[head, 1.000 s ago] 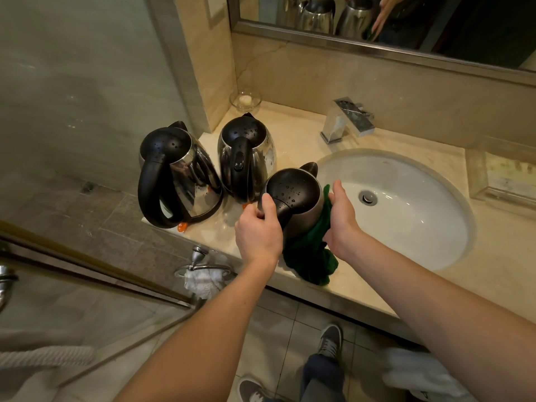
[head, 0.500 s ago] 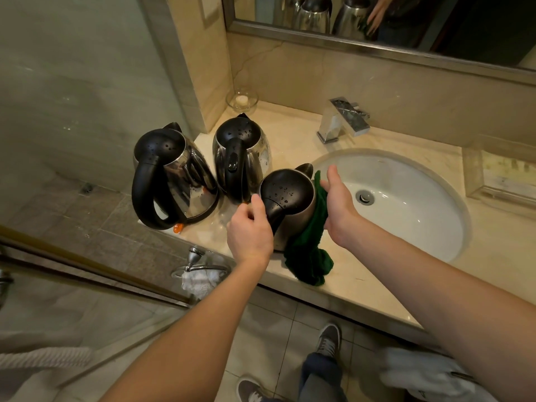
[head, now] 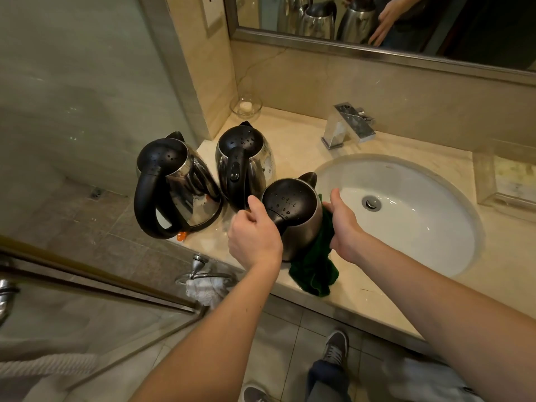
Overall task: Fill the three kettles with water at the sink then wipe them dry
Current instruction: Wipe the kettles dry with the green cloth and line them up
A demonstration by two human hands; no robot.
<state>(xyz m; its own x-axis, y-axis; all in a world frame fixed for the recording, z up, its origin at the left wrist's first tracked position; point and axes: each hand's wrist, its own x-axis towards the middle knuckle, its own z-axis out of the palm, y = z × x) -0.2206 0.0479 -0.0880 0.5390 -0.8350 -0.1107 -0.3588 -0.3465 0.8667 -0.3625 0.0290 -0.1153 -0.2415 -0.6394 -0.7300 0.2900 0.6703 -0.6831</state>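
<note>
Kettle point(head: 293, 204): wet, near counter point(head: 362, 288) edge
Left hand point(head: 255, 236): grips handle
Right hand point(head: 343, 224): flat, pressing green cloth point(head: 314, 268) on it
Risk: hard wiping could tip it, spilling

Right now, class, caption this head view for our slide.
Wiping dry: left hand grips nearest kettle by its handle, right hand presses green cloth to its side.
</note>
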